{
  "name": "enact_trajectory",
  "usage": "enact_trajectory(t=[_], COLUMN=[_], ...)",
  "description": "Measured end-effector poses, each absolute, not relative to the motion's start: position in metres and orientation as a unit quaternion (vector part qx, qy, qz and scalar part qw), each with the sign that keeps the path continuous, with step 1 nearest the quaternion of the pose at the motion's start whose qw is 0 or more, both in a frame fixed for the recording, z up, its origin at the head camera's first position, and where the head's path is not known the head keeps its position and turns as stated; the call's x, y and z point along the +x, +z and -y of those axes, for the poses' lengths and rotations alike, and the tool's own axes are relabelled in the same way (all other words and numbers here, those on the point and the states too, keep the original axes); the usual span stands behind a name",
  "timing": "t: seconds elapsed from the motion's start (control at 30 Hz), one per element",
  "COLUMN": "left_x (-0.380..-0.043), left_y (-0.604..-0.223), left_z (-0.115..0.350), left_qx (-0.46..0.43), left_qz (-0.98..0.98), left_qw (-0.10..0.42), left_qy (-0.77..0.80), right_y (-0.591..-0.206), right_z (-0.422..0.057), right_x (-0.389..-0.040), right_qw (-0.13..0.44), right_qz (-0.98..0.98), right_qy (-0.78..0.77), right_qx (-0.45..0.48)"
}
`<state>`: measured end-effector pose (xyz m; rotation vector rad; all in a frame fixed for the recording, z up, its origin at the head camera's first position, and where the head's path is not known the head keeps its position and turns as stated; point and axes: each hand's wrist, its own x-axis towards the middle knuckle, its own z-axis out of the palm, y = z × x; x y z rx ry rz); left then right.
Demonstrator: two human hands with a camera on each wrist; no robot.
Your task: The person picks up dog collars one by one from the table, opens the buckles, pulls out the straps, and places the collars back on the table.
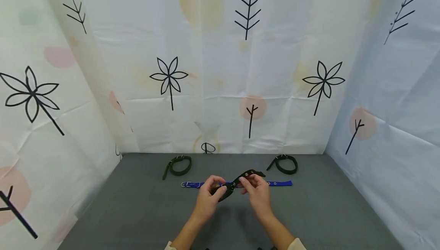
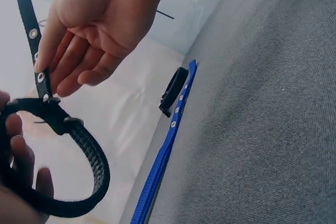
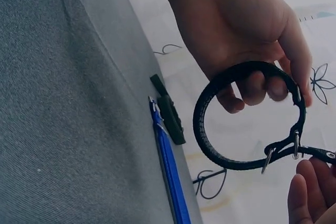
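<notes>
A dark dog collar (image 1: 227, 193) with metal eyelets is held above the table, its strap passed through the buckle to form a loop. My left hand (image 1: 207, 198) grips the loop near the buckle, with fingers curled around the band. The right hand (image 1: 258, 194) pinches the eyelet end of the strap between thumb and fingers. In the right wrist view the round loop (image 3: 202, 124) shows its buckle and metal ring. Behind the hands a blue collar (image 1: 280, 184) lies stretched out flat, its middle partly hidden by the hands.
Two dark coiled collars lie toward the back of the grey table (image 1: 137, 204): a left coil (image 1: 178, 173) and a right coil (image 1: 288, 171). Patterned white cloth (image 1: 213, 66) walls the table at the back and both sides.
</notes>
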<state>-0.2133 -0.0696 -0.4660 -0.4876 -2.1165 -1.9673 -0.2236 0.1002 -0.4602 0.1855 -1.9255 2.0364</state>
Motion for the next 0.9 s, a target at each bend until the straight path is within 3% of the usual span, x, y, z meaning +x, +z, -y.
enact_trajectory(t=[0.17,0.47,0.7,0.9], left_x=[-0.216,-0.216,-0.216,-0.212], left_y=[-0.471,-0.468,-0.464,-0.46], left_z=[0.067,0.059,0.057,0.06], left_qx=[-0.175,-0.177,-0.148,-0.124], left_qz=[0.762,0.833,0.863,0.884], left_qw=[0.162,0.176,0.23,0.208], left_qy=[-0.602,-0.494,-0.426,-0.399], right_y=[-0.458,-0.435,-0.432,-0.445], right_z=[-0.098,-0.089,-0.088,-0.091], right_x=[-0.223,-0.203,-0.199,-0.206], right_qw=[0.161,0.214,0.197,0.186], right_qz=[0.667,0.692,0.679,0.682], right_qy=[0.726,0.683,0.693,0.681], right_qx=[0.052,0.095,0.14,0.19])
